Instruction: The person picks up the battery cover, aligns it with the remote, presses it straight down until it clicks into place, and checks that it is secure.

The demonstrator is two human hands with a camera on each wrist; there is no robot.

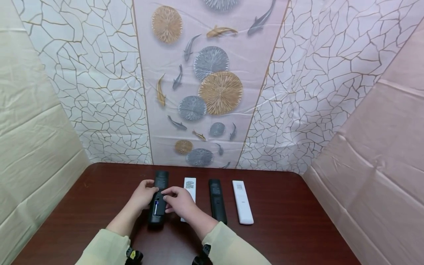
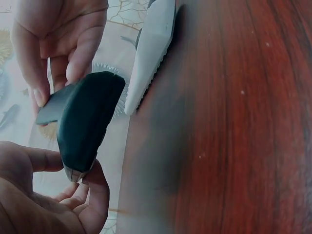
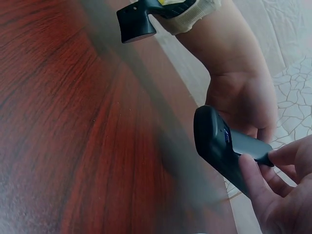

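A black remote control (image 1: 161, 180) is tilted up off the table, its back toward the head camera and its battery compartment (image 1: 159, 207) uncovered with a battery showing inside. My left hand (image 1: 144, 194) grips it by the side, thumb and fingers at opposite edges in the left wrist view. With my right hand (image 1: 180, 201) I pinch the dark battery cover (image 2: 52, 106), which stands out at an angle from the remote's back. In the right wrist view, the cover (image 3: 249, 146) partly overlaps the compartment, and the thumb lies at the remote's side.
Just right of the held remote lies a white remote (image 1: 190, 183), partly hidden behind my right hand. Further right are another black remote (image 1: 216, 198) and a second white one (image 1: 243, 202), all on the dark red wooden table (image 1: 281, 221). Patterned cloth (image 1: 212, 121) hangs behind the table.
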